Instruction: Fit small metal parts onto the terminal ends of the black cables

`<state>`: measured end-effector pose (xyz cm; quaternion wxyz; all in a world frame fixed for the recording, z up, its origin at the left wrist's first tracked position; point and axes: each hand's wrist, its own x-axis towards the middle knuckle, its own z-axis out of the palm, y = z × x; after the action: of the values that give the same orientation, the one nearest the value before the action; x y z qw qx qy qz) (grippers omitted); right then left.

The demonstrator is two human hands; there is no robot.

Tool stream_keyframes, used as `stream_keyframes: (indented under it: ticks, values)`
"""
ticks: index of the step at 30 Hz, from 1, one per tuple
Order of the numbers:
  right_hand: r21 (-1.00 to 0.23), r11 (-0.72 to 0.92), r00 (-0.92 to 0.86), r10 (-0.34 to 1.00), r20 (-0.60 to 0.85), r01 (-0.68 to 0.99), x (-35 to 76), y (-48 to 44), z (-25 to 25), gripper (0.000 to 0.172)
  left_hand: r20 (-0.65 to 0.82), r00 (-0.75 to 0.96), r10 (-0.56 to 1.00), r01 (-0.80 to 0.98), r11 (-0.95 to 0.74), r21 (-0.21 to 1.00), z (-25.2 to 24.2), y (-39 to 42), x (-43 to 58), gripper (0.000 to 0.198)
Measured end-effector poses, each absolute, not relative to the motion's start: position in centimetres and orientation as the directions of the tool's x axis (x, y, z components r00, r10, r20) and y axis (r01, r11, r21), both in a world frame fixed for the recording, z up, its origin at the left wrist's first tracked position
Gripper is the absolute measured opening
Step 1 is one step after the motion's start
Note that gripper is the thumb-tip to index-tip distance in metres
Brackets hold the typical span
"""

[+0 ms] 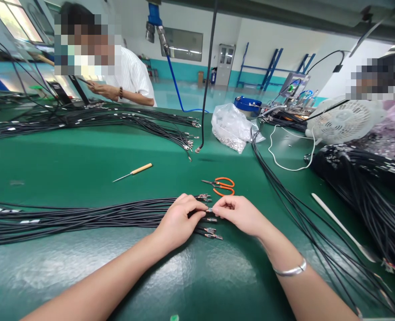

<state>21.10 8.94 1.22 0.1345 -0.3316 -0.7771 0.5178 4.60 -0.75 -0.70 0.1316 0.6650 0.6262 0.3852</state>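
A bundle of black cables (117, 217) lies across the green table, its metal-tipped ends pointing right. My left hand (180, 218) rests over these ends, thumb and forefinger pinching one cable close to its tip. Facing it, my right hand (239, 213) pinches the small metal connector (209, 210) at that cable's end. The fingertips partly cover the connector. Other connector ends (214, 236) stick out just below my hands. Orange-handled scissors (224, 186) lie right behind my right hand. Farther back on the left is an awl (141, 169) with a wooden handle.
Another cable bundle (123, 117) runs along the table's far side. A clear plastic bag (232, 127) of small metal parts sits behind. To the right are loose cables (284, 196), a white stick (341, 225), a fan (347, 118) and a large cable pile (367, 191). A co-worker (133, 76) stands opposite.
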Motion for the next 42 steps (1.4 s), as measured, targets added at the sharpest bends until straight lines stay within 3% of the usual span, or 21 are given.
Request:
stream_keyframes:
  ticks: [6, 17, 21, 24, 31, 37, 42]
  values:
    - [-0.894, 0.255, -0.752, 0.647, -0.125, 0.368, 21.1, 9.0, 1.2, 0.018, 0.362, -0.043, 0.931, 0.759, -0.205, 0.618, -1.0, -0.6, 4.6, 0.022]
    - [-0.871, 0.289, -0.747, 0.653, -0.123, 0.396, 21.3, 9.2, 1.1, 0.023, 0.382, -0.032, 0.924, 0.771, -0.220, 0.597, -0.4, -0.8, 4.6, 0.011]
    - [-0.806, 0.350, -0.763, 0.621, -0.182, 0.477, 21.8, 9.5, 1.1, 0.028, 0.399, -0.017, 0.917, 0.775, -0.240, 0.585, -0.7, -0.8, 4.5, 0.013]
    - [-0.790, 0.369, -0.790, 0.570, -0.223, 0.489, 21.9, 9.5, 1.0, 0.020, 0.411, -0.017, 0.911, 0.776, -0.247, 0.580, -1.0, -0.7, 4.5, 0.018]
    - [-0.846, 0.315, -0.786, 0.592, -0.179, 0.430, 21.5, 9.1, 0.8, 0.012, 0.371, 0.051, 0.927, 0.793, -0.263, 0.549, -0.2, -1.2, 4.8, 0.021]
    - [-0.870, 0.298, -0.792, 0.590, -0.156, 0.393, 21.7, 9.1, 1.3, 0.016, 0.406, 0.102, 0.908, 0.813, -0.311, 0.493, 0.0, -1.4, 4.7, 0.019]
    - [-0.864, 0.325, -0.792, 0.597, -0.127, 0.384, 21.7, 9.0, 1.7, 0.020, 0.376, 0.075, 0.924, 0.796, -0.283, 0.536, -0.3, -1.0, 4.6, 0.019]
